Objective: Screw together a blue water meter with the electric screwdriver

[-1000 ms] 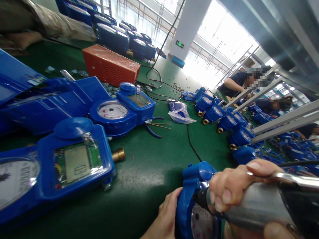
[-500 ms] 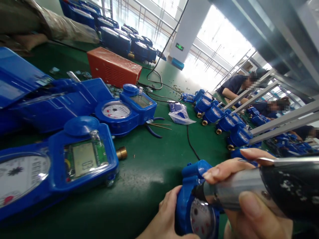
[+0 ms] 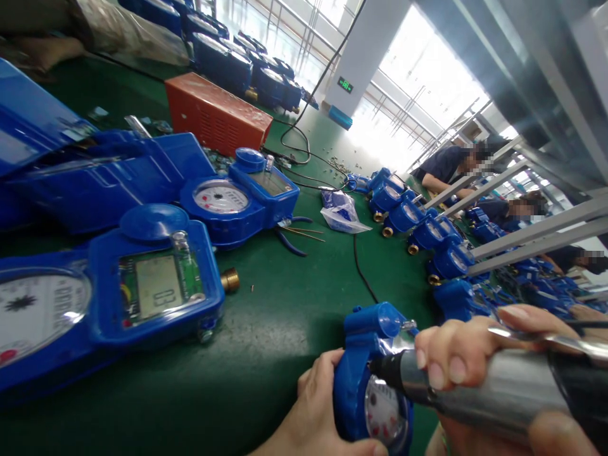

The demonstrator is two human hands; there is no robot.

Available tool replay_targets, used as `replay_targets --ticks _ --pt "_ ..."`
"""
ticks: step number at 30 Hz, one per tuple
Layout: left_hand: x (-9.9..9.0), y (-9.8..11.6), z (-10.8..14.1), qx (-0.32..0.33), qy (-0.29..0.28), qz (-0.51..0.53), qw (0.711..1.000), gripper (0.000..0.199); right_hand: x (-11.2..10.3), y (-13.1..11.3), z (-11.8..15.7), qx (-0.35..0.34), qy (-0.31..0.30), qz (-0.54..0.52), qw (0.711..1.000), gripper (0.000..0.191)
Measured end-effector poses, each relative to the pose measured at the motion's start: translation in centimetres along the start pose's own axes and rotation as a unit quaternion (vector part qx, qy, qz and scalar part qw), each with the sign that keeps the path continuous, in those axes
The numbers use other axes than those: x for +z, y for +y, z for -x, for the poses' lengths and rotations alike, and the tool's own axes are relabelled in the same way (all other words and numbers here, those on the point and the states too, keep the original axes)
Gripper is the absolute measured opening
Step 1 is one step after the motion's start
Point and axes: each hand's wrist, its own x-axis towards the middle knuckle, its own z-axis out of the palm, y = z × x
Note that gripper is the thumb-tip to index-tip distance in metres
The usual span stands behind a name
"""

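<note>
My left hand [image 3: 316, 405] is wrapped around the side of a blue water meter [image 3: 349, 399] with a round white dial, steadying it on the bench. In my right hand [image 3: 458, 351] is a power screwdriver [image 3: 508, 383] with a metal body, a dark rear part and a lever along its top. Its black nose points left, and the tip meets the meter's blue housing just above the dial. Whether a screw sits under the tip cannot be seen. To the left lies a larger-looking blue meter [image 3: 99, 304] with a lit-up-looking digital display and a brass fitting.
Another meter [image 3: 237, 212] lies behind, beside pliers [image 3: 291, 244]. Blue covers [image 3: 118, 183] are piled at left near a red-orange box [image 3: 213, 114]. A plastic bag [image 3: 342, 210], loose screws [image 3: 337, 166] and cables lie farther back. Co-workers [image 3: 446, 168] sit beyond a row of meters [image 3: 418, 231].
My right-hand fingers have shifted back along the screwdriver, and the tool sits slightly lower and farther right. Its nose shows more clearly against the meter. My left hand keeps its hold.
</note>
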Motion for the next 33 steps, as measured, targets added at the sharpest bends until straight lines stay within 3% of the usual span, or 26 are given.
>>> replay_targets --ticks 10,16,21,26,33 --pt "0.4 -1.2 -0.5 -0.006 0.005 -0.020 1.000 0.113 1.2 0.0 -0.7 0.020 -0.064 -0.036 0.997 0.028" --pt "-0.3 0.5 0.3 -0.012 -0.008 0.009 1.000 0.101 1.1 0.7 -1.0 0.021 -0.031 -0.058 0.998 0.025" --pt "-0.7 1.5 0.7 -0.003 -0.005 0.002 1.000 0.096 0.2 0.4 -0.9 0.002 -0.105 -0.044 0.993 0.037" --pt "-0.6 1.3 0.5 -0.025 -0.017 -0.001 1.000 0.101 0.8 0.3 -0.8 0.025 -0.069 -0.056 0.996 0.029" --pt "-0.2 -0.3 0.2 0.033 -0.013 0.007 0.999 0.105 1.7 0.8 -0.5 0.032 -0.022 -0.074 0.996 0.037"
